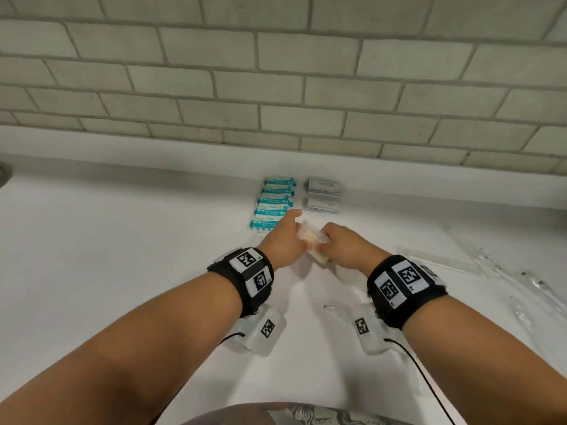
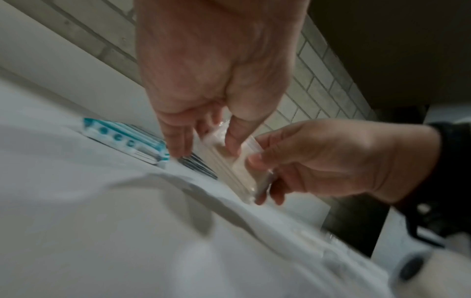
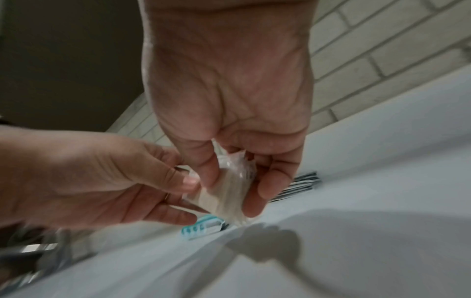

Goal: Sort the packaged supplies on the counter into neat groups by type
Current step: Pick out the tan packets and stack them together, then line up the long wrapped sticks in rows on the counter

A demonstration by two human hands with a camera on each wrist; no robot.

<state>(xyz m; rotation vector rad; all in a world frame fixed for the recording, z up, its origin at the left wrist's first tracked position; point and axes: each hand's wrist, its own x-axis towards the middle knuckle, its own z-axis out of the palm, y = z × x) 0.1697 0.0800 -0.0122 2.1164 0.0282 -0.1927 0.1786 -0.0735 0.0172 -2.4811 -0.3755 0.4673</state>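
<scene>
**Hands share one clear packet above the counter**

Both wrist views show what the head view blurs: the left hand pinches the clear packet between thumb and fingers, and the right hand curls its grip round the same packet. The head view alone shows the teal packs and grey sachets in neat rows just beyond, with loose clear wrappers on the counter to the right.
</scene>
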